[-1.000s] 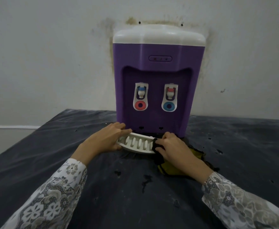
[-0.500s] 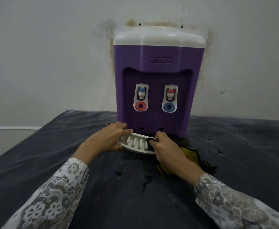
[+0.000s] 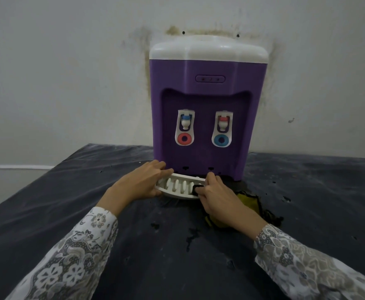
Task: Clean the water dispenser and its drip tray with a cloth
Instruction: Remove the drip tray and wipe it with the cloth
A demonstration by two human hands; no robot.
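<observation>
A purple water dispenser (image 3: 207, 100) with a white lid and two taps stands against the wall. At its foot lies the white slotted drip tray (image 3: 180, 187). My left hand (image 3: 141, 184) grips the tray's left end. My right hand (image 3: 218, 197) is shut on a dark and yellow cloth (image 3: 249, 202), and presses a dark fold of it onto the tray's right end. Most of the cloth trails under and behind my right hand on the table.
The dispenser stands on a dark, dusty table (image 3: 69, 202) with worn spots and small holes. A stained white wall (image 3: 69, 72) rises right behind it. The table's left edge drops off at the left of the view.
My right hand has slid the cloth a little to the left along the tray's right end. My left hand keeps its hold on the tray.
</observation>
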